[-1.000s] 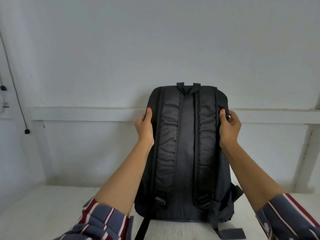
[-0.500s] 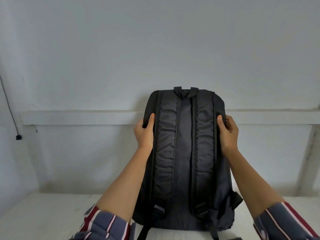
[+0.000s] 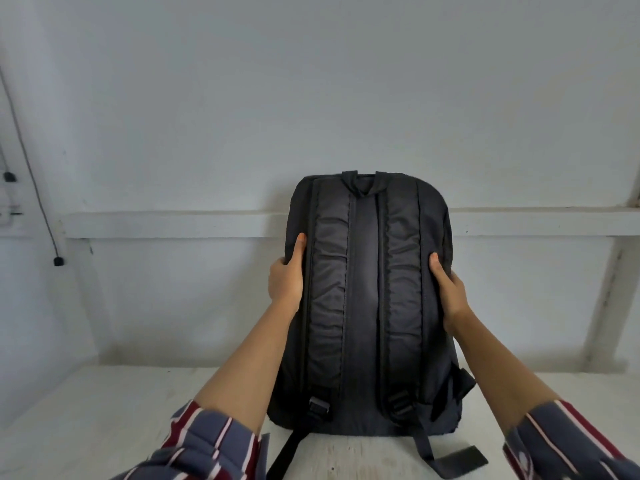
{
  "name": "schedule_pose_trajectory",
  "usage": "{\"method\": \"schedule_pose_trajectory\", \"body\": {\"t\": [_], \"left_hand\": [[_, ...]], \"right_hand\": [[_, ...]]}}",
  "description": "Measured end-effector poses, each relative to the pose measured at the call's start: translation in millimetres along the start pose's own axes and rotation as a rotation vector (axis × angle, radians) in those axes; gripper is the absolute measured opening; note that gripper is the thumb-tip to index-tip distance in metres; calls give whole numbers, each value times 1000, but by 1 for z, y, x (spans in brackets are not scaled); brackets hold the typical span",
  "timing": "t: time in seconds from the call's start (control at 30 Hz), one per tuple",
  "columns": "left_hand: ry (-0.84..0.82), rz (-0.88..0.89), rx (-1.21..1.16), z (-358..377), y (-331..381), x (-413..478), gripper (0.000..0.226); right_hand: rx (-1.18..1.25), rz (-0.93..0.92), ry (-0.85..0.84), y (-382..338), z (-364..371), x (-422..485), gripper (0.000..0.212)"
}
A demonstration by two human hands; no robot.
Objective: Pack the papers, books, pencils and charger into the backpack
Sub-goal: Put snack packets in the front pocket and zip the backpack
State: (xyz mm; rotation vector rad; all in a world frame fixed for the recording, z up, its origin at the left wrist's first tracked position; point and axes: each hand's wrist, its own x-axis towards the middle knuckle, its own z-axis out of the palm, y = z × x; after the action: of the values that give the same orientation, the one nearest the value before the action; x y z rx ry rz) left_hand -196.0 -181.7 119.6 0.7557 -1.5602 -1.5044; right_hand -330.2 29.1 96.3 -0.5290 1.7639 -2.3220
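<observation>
Two striped sleeves lie nearest. Beyond them, a black fabric backpack stands upright on the white table, straps facing the person. Positioning seems the step in hand; next, its opening must be found and unzipped. The left hand and right hand clamp its sides, thumbs on the back panel.

We saw a pale painted wall, a horizontal ledge across it, a black cable hanging at left, and a white tabletop below.
</observation>
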Motion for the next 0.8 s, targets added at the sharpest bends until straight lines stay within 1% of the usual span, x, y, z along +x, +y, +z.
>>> {"method": "schedule_pose_trajectory", "body": {"t": [0.07, 0.23, 0.4, 0.5, 0.67, 0.8], "left_hand": [[57, 63, -24, 0, 5, -7, 59], [77, 181, -99, 3, 22, -15, 53], [115, 245, -203, 6, 16, -10, 54], [139, 294, -255, 7, 10, -8, 53], [123, 352, -297, 4, 6, -16, 48], [126, 372, -320, -1, 10, -26, 48]], "right_hand": [[51, -67, 46, -3, 3, -8, 62], [40, -161, 127, -12, 6, -12, 45], [20, -256, 176, -9, 7, -7, 52], [26, -305, 181, -5, 7, -8, 42], [54, -354, 156, -6, 1, -20, 22], [52, -387, 168, -9, -2, -29, 13]]}}
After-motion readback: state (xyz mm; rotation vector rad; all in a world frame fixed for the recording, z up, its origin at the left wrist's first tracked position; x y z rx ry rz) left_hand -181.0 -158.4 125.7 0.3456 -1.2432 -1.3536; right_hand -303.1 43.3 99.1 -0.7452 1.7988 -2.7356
